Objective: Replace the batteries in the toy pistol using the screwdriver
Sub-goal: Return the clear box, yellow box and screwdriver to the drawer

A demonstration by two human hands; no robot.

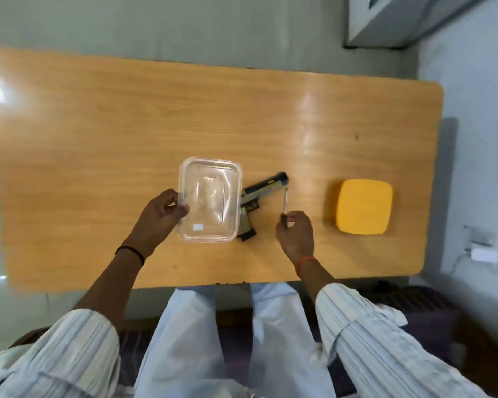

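Note:
The toy pistol (258,196) lies flat on the wooden table (127,124), barrel pointing up and right, its left part hidden behind a clear plastic container (210,170). My left hand (158,214) grips the container's left rim. My right hand (295,232) pinches the handle of a thin screwdriver (285,205), whose shaft points away from me, just right of the pistol. Something pale and blurred lies inside the container; I cannot tell what it is.
A yellow lid (362,206) lies on the table to the right of my right hand. A white plug and cable (483,254) sit on the floor past the table's right edge. My knees are under the near edge.

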